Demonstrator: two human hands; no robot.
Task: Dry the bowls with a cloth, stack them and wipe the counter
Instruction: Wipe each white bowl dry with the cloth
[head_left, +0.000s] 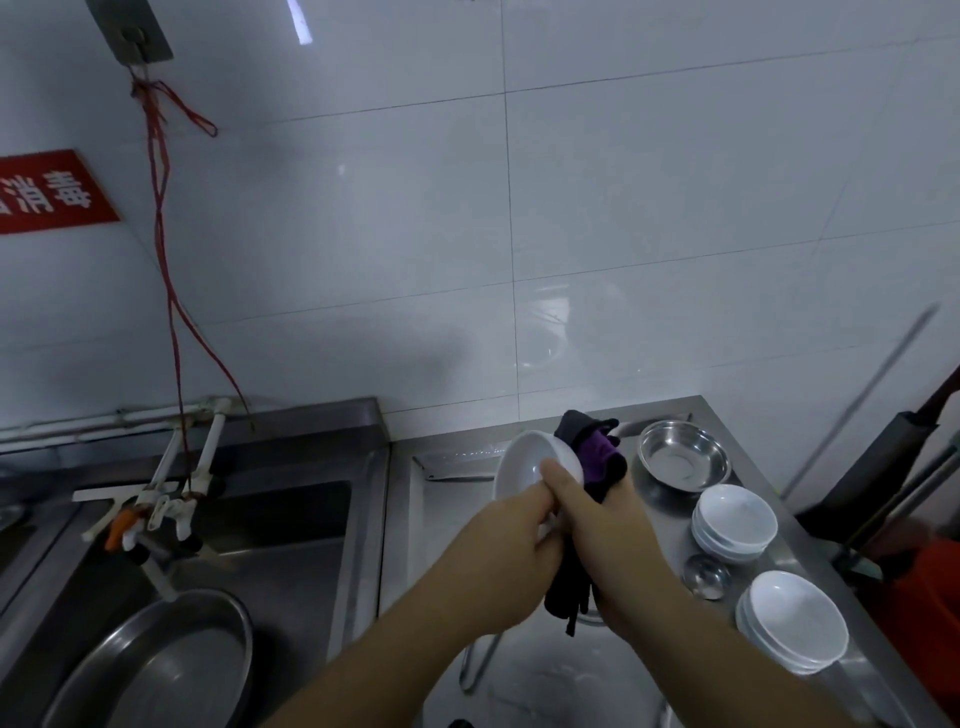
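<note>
1. My left hand (511, 561) is curled around the near rim of a white bowl (535, 465), fingers wrapped under it and thumb lying along the edge, so the bowl is held tilted above the worktop (550, 675) with its hollow facing me.
2. My right hand (608, 540) is clenched on a dark cloth (597, 452) with a purple patch; the thumb reaches over the bowl's rim into the hollow, and the cloth is bunched against the bowl's right side.
3. The cloth shows above the right hand, behind the bowl, and its lower end hangs out below the hand between my two wrists.
4. Both hands meet at the bowl's near edge, touching each other.
5. To the right on the steel worktop I see a stack of white bowls (735, 519), and nearer to me a second stack of white bowls (792, 618).
6. Between the two stacks sits a small steel cup (706, 576), just beside both.
7. Behind the far stack stands an empty steel bowl (683, 462), close to the tiled wall (675, 208).
8. On my left is a steel sink (291, 545) with a tap (156, 519) over it and a large steel basin (156, 660) resting inside.
</note>
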